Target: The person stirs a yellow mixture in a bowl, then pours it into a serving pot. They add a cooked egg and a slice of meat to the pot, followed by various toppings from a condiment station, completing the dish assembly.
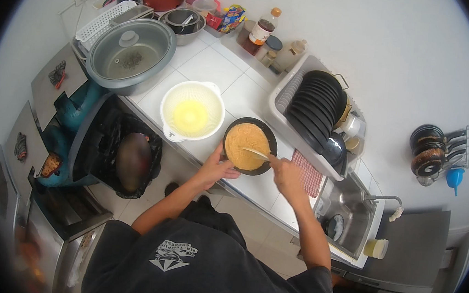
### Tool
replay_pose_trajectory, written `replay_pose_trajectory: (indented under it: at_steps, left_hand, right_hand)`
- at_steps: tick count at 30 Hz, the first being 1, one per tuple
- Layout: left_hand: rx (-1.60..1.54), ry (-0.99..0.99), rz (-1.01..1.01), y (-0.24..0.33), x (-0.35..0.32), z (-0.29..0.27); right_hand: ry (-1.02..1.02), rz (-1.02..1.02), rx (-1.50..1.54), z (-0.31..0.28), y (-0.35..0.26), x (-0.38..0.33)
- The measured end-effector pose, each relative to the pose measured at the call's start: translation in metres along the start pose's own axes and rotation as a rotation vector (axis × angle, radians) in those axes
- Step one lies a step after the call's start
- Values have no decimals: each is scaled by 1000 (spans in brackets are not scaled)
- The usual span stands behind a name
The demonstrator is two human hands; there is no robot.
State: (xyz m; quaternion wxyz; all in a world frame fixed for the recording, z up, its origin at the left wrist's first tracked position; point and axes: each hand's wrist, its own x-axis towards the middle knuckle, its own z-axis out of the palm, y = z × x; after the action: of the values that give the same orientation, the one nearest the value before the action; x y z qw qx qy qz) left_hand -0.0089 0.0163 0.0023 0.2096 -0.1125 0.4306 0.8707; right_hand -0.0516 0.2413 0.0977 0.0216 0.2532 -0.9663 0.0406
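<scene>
White-tiled counter, working over a black bowl (249, 146) of orange mash.
Left hand (217, 167) bracing the bowl's near-left rim; right hand (284, 169) pinching a pale spatula (255, 152), its long axis reaching leftward across the mash.

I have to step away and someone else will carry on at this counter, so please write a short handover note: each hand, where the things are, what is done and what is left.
Left hand: steadies the near rim of the black bowl on the white tiled counter.
Right hand: grips a pale spatula, its blade in the orange mixture.
White colander stands just left of the bowl, with a yellowish glow inside.
Done: the mixture looks evenly orange and spread across the bowl.
Left: probably a little more stirring or scraping; I cannot tell how far along it is.
</scene>
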Motion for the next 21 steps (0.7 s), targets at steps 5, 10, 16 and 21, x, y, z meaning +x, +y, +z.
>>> replay_pose_trajectory:
  at_steps: [5, 10, 16, 21]
  left_hand:
    - [4, -27, 6, -1, 1, 2]
    - [9, -22, 2, 1, 0, 2]
    - [12, -27, 24, 1, 0, 3]
    - [-7, -8, 40, -1, 0, 2]
  right_hand:
    - [21, 4, -26, 1, -2, 3]
    - [-20, 25, -50, -16, 12, 3]
    - [112, 58, -118, -26, 24, 23]
    - [10, 134, -285, -20, 11, 14]
